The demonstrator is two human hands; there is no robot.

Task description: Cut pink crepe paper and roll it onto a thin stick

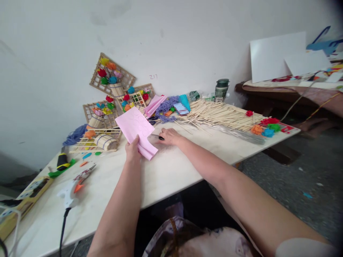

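My left hand (133, 149) grips a pink sheet (134, 125) along its near edge, thumb on top. Faint curved outlines are drawn on the sheet, and its right side has a cut-out notch with a curled lower strip. My right hand (169, 137) is closed around small scissors (161, 138) with a dark handle, just right of the sheet. Their blades point left toward the notch; whether they touch the sheet I cannot tell. More pink sheets (155, 105) lie folded behind, near a heap of purple cord (168, 107).
Wooden sticks (214, 112) cover the table's back right, with clear strips (238, 134) in front. Lattice panels with colourful flowers (112, 73) stand at the back left. A glue gun (68, 192), a yellow-black cutter (63, 160) and a power strip (29, 200) lie left. A dark cup (222, 89) stands behind.
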